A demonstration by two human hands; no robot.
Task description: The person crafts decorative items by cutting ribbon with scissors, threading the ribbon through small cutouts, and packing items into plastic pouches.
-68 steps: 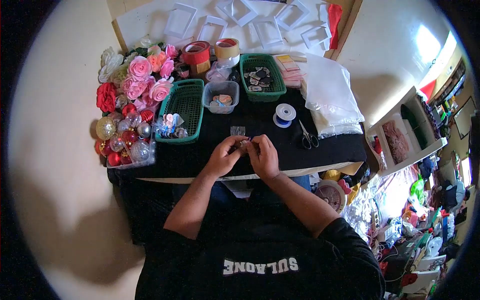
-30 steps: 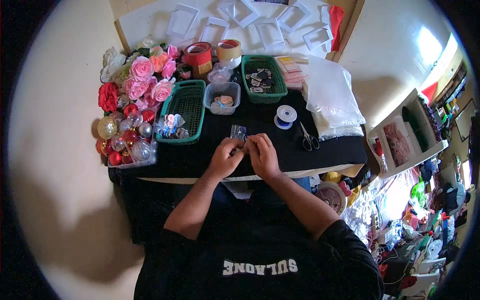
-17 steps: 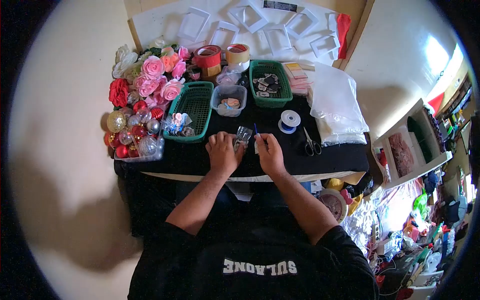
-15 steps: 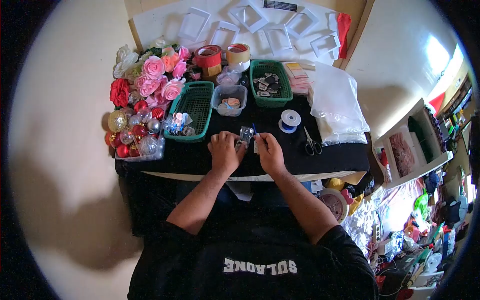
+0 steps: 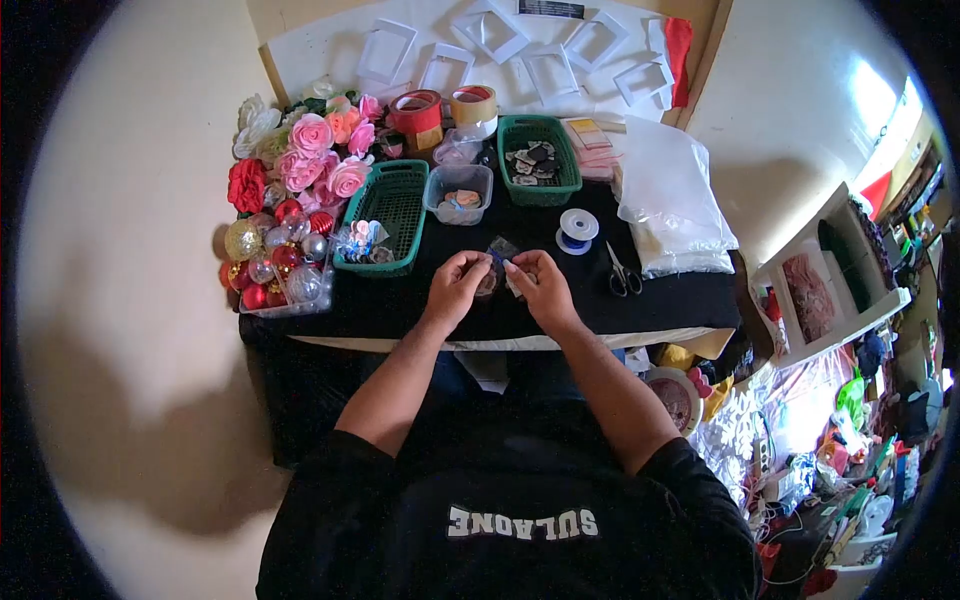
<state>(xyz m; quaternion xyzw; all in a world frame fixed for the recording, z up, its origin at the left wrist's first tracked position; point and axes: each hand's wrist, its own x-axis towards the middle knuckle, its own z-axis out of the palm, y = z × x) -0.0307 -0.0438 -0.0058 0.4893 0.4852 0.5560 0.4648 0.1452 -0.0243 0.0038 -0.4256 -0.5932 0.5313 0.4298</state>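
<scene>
Over the near part of the black-covered table, my left hand (image 5: 458, 287) and my right hand (image 5: 545, 292) are close together with fingertips pinched. A thin blue ribbon (image 5: 497, 257) runs between the fingertips, with both hands closed on it. It crosses a small clear plastic bag (image 5: 503, 246), whose top stands up between my hands. The bag's lower part is partly hidden by the fingers, and its contents are too small to make out. A spool of blue ribbon (image 5: 577, 232) stands beyond my right hand, with black-handled scissors (image 5: 622, 275) to its right.
Left are a green basket (image 5: 408, 215) with small filled bags, a box of ornaments (image 5: 285, 308) and artificial roses (image 5: 312, 150). Behind stand a clear tub (image 5: 459, 190), another green basket (image 5: 540, 194) and tape rolls (image 5: 416, 112). Plastic bags (image 5: 670, 195) lie at right.
My left hand has risen from the lower part of the bag to the ribbon. My fingertips have come together across the bag, and the camera view has shifted slightly.
</scene>
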